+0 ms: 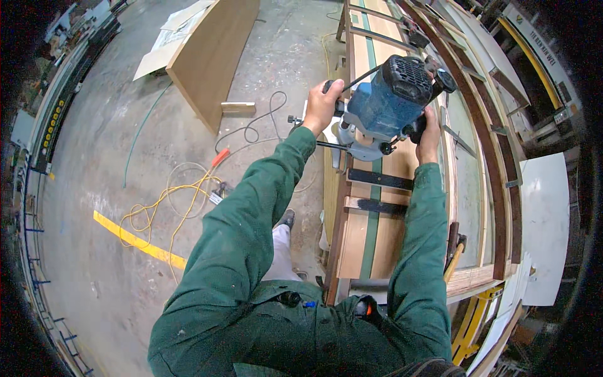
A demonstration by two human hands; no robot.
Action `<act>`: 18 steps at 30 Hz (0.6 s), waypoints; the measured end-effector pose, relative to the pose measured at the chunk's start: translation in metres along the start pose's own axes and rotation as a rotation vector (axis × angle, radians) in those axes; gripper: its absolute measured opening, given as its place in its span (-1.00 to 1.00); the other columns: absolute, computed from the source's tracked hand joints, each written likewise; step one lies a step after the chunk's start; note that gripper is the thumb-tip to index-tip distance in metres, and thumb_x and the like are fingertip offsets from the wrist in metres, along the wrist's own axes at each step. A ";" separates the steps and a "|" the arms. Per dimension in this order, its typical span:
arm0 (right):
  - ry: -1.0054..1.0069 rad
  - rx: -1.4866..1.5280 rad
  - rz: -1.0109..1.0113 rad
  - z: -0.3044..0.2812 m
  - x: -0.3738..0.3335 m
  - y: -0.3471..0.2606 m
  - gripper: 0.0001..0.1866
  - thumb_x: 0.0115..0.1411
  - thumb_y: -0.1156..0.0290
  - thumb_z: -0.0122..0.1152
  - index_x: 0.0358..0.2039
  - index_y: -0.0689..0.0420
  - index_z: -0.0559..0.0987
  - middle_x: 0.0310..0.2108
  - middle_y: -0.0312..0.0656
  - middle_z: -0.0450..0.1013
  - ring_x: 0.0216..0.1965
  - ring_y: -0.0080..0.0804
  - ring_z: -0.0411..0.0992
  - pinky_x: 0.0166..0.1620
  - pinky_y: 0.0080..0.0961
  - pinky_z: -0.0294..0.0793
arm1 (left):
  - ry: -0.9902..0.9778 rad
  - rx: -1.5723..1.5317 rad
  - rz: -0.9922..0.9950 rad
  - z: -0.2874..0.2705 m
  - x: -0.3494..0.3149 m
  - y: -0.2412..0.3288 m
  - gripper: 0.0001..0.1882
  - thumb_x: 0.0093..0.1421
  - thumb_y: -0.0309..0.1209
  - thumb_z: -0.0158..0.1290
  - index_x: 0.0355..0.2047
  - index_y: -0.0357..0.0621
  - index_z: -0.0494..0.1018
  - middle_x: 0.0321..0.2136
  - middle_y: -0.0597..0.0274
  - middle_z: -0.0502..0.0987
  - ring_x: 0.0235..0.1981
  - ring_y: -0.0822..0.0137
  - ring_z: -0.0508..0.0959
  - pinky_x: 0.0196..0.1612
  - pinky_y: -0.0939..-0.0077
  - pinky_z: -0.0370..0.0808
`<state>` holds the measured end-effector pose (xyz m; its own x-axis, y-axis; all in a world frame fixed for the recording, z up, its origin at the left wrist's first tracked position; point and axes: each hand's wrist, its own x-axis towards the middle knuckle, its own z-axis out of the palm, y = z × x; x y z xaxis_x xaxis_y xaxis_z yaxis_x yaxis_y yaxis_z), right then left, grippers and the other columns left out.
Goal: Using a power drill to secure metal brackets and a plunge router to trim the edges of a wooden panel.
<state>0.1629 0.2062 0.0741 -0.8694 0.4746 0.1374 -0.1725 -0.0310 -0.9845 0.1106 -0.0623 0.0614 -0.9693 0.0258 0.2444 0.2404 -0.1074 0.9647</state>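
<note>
Sleeves: your green sleeves (251, 207) reach forward.
Left hand (321, 103): closed around the router's left handle.
Right hand (429, 133): wrapped on its right handle.
Router (388, 103): blue, sitting on the long wooden panel (358, 235).
Floor: yellow cable (164, 201) coiled left.

A woodworking workshop: bare concrete floor (113, 251) with a yellow painted line (135, 242), loose power cables (182, 195), a leaning plywood panel (210, 53), and a blue router (386, 103) on long timber boards (377, 239).

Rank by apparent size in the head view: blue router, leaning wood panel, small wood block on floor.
1. Leaning wood panel
2. Blue router, though it sits nearer the camera, so true order is unsure
3. Small wood block
</note>
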 end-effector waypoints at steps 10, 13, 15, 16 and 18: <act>-0.026 0.054 -0.012 -0.004 -0.022 -0.002 -0.63 0.20 0.02 0.06 -0.49 0.07 0.49 -0.55 -0.38 0.35 -0.57 -0.62 0.28 -0.51 -0.65 0.22 | -0.002 0.010 0.020 -0.001 -0.019 -0.001 -0.55 0.20 -0.05 -0.05 -0.62 -0.17 0.41 -0.66 0.35 0.40 -0.60 0.51 0.35 -0.49 0.56 0.28; -0.005 0.042 -0.022 -0.012 -0.020 0.003 -0.63 0.20 0.01 0.05 -0.50 0.06 0.50 -0.56 -0.39 0.35 -0.57 -0.63 0.28 -0.52 -0.65 0.22 | 0.018 -0.044 0.028 0.004 -0.022 0.000 -0.56 0.20 -0.07 -0.04 -0.63 -0.16 0.41 -0.67 0.36 0.40 -0.60 0.51 0.34 -0.50 0.57 0.28; 0.008 0.026 -0.059 -0.012 -0.023 0.002 -0.62 0.20 0.00 0.05 -0.51 0.06 0.50 -0.57 -0.39 0.35 -0.59 -0.63 0.27 -0.54 -0.65 0.21 | 0.006 -0.056 0.008 0.004 -0.024 -0.003 -0.57 0.21 -0.08 -0.03 -0.63 -0.16 0.42 -0.67 0.37 0.40 -0.60 0.52 0.34 -0.50 0.58 0.28; 0.019 0.009 -0.097 -0.010 -0.027 0.000 -0.62 0.20 0.00 0.05 -0.52 0.06 0.50 -0.58 -0.39 0.34 -0.60 -0.62 0.27 -0.56 -0.65 0.20 | -0.003 -0.069 -0.011 0.002 -0.024 -0.005 -0.58 0.21 -0.10 -0.02 -0.63 -0.16 0.42 -0.67 0.37 0.40 -0.60 0.53 0.34 -0.50 0.59 0.28; 0.014 -0.002 -0.062 -0.005 -0.032 -0.006 -0.61 0.19 -0.01 0.05 -0.52 0.06 0.49 -0.58 -0.39 0.35 -0.60 -0.63 0.27 -0.54 -0.65 0.20 | 0.004 -0.072 0.008 -0.001 -0.024 -0.009 -0.59 0.21 -0.11 -0.02 -0.63 -0.16 0.42 -0.67 0.37 0.40 -0.62 0.53 0.33 -0.51 0.59 0.27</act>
<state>0.1944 0.1957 0.0752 -0.8507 0.4876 0.1963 -0.2247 0.0003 -0.9744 0.1313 -0.0627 0.0466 -0.9677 0.0207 0.2514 0.2438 -0.1791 0.9532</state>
